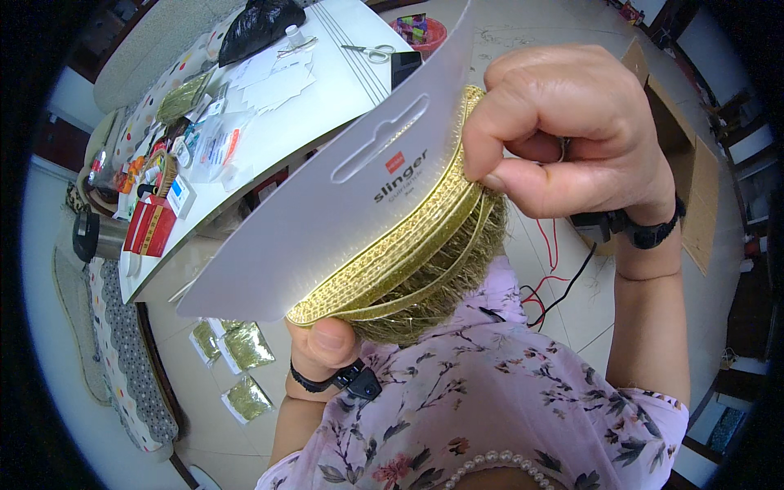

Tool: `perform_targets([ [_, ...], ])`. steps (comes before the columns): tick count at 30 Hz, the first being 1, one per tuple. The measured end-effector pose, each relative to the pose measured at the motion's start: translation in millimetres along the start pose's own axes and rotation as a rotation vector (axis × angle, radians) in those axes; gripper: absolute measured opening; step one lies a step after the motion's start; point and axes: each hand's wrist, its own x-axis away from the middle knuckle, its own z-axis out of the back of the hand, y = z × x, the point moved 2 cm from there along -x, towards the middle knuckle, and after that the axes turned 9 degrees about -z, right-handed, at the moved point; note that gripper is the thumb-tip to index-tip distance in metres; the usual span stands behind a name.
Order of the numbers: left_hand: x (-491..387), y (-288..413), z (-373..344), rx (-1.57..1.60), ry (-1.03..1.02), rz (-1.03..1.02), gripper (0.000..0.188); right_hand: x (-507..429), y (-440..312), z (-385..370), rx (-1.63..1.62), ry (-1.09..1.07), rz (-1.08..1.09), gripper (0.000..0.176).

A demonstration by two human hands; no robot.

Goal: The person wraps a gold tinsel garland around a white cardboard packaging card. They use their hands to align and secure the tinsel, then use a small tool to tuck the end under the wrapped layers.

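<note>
A gold tinsel garland [422,306] is wound against a white header card [294,226] with a slotted hang hole and printed writing. Flat gold braided bands [392,251] run along the card's lower edge, and one thin strand bows away from the bundle. At the lower left end, my left hand [324,343] grips the garland and card, its thumb in front and most fingers hidden. My right hand [569,135] pinches the gold bands at the upper right end between thumb and forefinger. The bundle is tilted and held in front of my chest.
A white table [343,92] stands ahead, bearing scissors [370,50], a phone [405,67], papers [275,79] and a black plastic bag [260,27]. Several gold tinsel packs [247,398] lie on the tiled floor. A cardboard box [680,153] and red and black wires [554,288] are at right.
</note>
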Motion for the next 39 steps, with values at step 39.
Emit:
perform_targets([
  [39,-0.6,-6.5,-2.9,0.083,0.135,-0.108,0.081,17.7,26.7,0.8,-0.233,0.234,-0.176,0.017],
])
